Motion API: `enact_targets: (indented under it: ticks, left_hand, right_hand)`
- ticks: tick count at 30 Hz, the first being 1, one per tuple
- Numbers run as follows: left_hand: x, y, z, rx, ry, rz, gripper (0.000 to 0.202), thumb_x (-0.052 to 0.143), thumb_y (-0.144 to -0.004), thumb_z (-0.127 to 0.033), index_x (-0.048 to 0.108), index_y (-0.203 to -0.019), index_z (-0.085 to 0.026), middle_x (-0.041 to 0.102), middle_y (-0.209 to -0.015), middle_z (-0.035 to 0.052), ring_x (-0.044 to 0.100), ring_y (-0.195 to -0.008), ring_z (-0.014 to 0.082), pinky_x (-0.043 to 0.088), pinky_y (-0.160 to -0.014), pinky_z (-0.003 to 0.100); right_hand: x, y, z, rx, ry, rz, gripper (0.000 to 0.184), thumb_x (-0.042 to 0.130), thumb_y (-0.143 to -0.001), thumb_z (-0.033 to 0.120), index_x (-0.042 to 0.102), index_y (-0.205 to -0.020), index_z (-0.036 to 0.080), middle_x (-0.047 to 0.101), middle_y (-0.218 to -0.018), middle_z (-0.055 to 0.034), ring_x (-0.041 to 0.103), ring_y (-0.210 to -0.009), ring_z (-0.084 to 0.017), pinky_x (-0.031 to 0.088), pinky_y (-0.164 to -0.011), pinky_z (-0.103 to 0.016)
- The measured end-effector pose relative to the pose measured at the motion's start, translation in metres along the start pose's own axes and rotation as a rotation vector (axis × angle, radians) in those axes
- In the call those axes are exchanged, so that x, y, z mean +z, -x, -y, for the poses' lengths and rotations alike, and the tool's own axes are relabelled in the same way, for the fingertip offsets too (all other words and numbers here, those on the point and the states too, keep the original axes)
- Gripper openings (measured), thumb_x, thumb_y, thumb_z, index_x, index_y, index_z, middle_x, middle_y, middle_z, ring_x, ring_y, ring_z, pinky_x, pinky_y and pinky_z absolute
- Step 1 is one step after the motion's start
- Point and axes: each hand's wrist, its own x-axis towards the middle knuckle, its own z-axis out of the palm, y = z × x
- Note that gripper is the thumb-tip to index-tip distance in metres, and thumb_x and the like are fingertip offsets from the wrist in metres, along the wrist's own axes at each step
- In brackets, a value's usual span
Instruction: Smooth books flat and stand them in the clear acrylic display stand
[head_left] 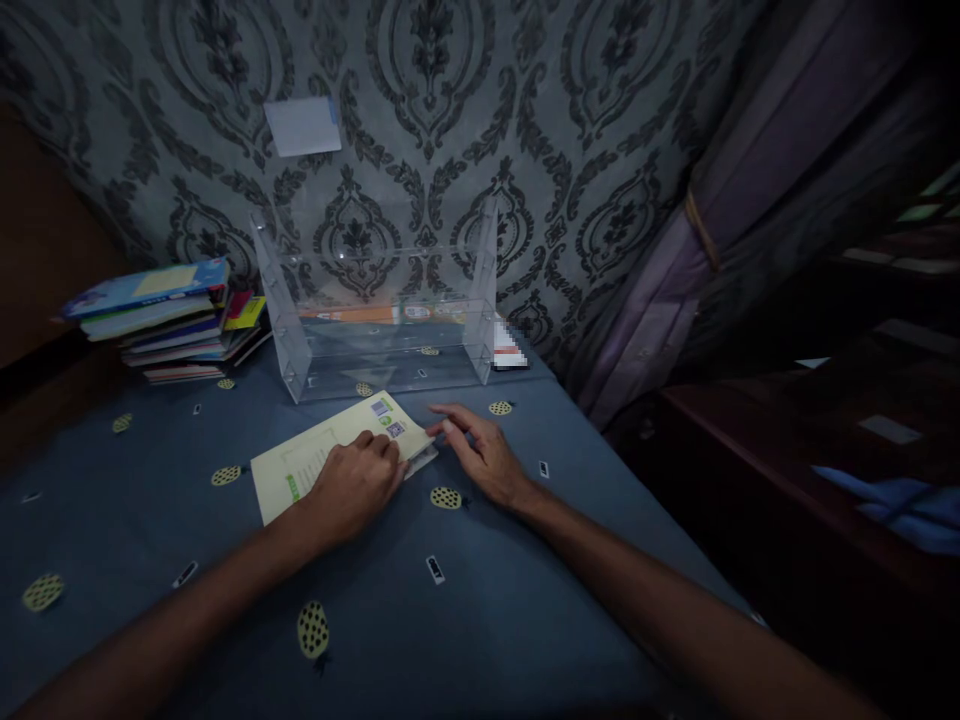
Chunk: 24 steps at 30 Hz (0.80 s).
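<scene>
A pale yellow book [319, 450] lies flat on the blue patterned cloth, its printed cover with a barcode and a square code facing up. My left hand [364, 470] rests across its near side, fingers curled over the near edge and gripping it. Beside the book's right corner is my right hand [487, 460], its index finger stretched out. The right thumb tip is close to that corner; whether it touches cannot be made out. Just behind the book stands a clear plastic rack [375, 365] with tall side panels and thin crossbars.
A stack of books [176, 320] stands at the back left. Behind the rack lies an orange item [352, 314], with a red-and-white item [510, 345] at its right. A purple curtain [652, 290] hangs on the right, past the cloth's edge. A white card [304, 127] is on the wall.
</scene>
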Motion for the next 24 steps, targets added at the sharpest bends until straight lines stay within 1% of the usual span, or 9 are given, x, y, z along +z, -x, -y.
enact_targets:
  ticks: [3,5,7,9,12,14,18,21,24]
  left_hand:
    - [-0.001,0.0,-0.001,-0.012,0.006,0.005,0.027,0.041,-0.1,-0.026,0.063,-0.098,-0.011,0.066,-0.098,0.0153,0.061,-0.099,0.0294,0.053,-0.068,0.035]
    - [-0.002,0.0,-0.002,-0.01,0.005,0.013,0.028,0.04,-0.101,-0.026,0.063,-0.099,-0.011,0.066,-0.099,0.016,0.061,-0.098,0.0297,0.054,-0.068,0.036]
    - [-0.004,0.0,-0.003,-0.007,-0.001,0.027,0.03,0.038,-0.101,-0.025,0.064,-0.1,-0.01,0.066,-0.1,0.0166,0.061,-0.098,0.03,0.054,-0.067,0.037]
    - [-0.004,0.0,-0.004,-0.002,-0.011,0.036,0.031,0.036,-0.101,-0.024,0.063,-0.101,-0.009,0.065,-0.102,0.0173,0.06,-0.099,0.0302,0.055,-0.067,0.038]
    - [-0.001,0.0,-0.005,0.009,-0.021,0.031,0.03,0.037,-0.1,-0.024,0.063,-0.101,-0.009,0.065,-0.102,0.018,0.059,-0.098,0.0299,0.055,-0.068,0.037]
    - [0.002,0.0,-0.005,0.014,-0.023,0.019,0.03,0.039,-0.1,-0.026,0.063,-0.101,-0.009,0.064,-0.101,0.0181,0.059,-0.098,0.0296,0.055,-0.067,0.036]
    - [0.007,0.002,-0.006,0.016,-0.04,-0.001,0.029,0.042,-0.1,-0.028,0.063,-0.101,-0.009,0.064,-0.099,0.0168,0.058,-0.098,0.0293,0.053,-0.067,0.034]
    - [0.006,0.003,-0.004,0.004,-0.031,0.001,0.029,0.044,-0.099,-0.032,0.064,-0.103,-0.01,0.064,-0.102,0.0163,0.058,-0.099,0.0293,0.052,-0.066,0.034]
    - [0.002,0.004,0.004,0.02,0.012,-0.004,0.03,0.044,-0.1,-0.035,0.064,-0.104,-0.012,0.064,-0.105,0.0139,0.058,-0.1,0.0282,0.051,-0.07,0.034]
  right_hand:
    - [0.0,0.0,-0.001,-0.006,-0.001,0.0,0.035,0.042,-0.098,0.03,0.061,-0.125,0.02,0.074,-0.096,-0.0065,0.068,-0.089,-0.019,0.053,-0.078,-0.033]
    - [0.0,0.0,0.0,-0.004,0.001,-0.006,0.035,0.042,-0.098,0.031,0.061,-0.124,0.019,0.074,-0.097,-0.007,0.068,-0.087,-0.019,0.053,-0.075,-0.031]
    - [-0.001,0.001,0.0,0.0,0.009,-0.012,0.035,0.043,-0.097,0.031,0.062,-0.124,0.019,0.075,-0.096,-0.007,0.068,-0.081,-0.018,0.052,-0.07,-0.029]
    - [-0.001,0.002,0.001,0.007,0.018,-0.009,0.035,0.043,-0.097,0.031,0.062,-0.124,0.018,0.075,-0.093,-0.0067,0.067,-0.075,-0.017,0.052,-0.066,-0.028]
    - [-0.002,0.002,0.001,-0.002,0.038,0.028,0.035,0.043,-0.097,0.032,0.063,-0.123,0.019,0.075,-0.087,-0.0057,0.068,-0.074,-0.017,0.053,-0.067,-0.028]
    - [-0.002,0.003,0.001,-0.024,0.089,0.072,0.034,0.043,-0.097,0.031,0.064,-0.121,0.019,0.074,-0.081,-0.0048,0.068,-0.071,-0.017,0.052,-0.066,-0.028]
    - [-0.001,0.004,0.001,-0.063,0.252,0.127,0.032,0.047,-0.095,0.031,0.068,-0.115,0.018,0.071,-0.071,-0.0025,0.062,-0.059,-0.015,0.047,-0.059,-0.025]
    - [0.0,0.005,0.002,-0.077,0.286,0.139,0.031,0.048,-0.094,0.03,0.069,-0.113,0.019,0.072,-0.072,-0.0023,0.063,-0.06,-0.015,0.046,-0.059,-0.025]
    - [-0.001,0.005,0.005,-0.082,0.281,0.153,0.03,0.049,-0.093,0.03,0.069,-0.112,0.018,0.074,-0.077,-0.0037,0.066,-0.065,-0.017,0.048,-0.063,-0.027]
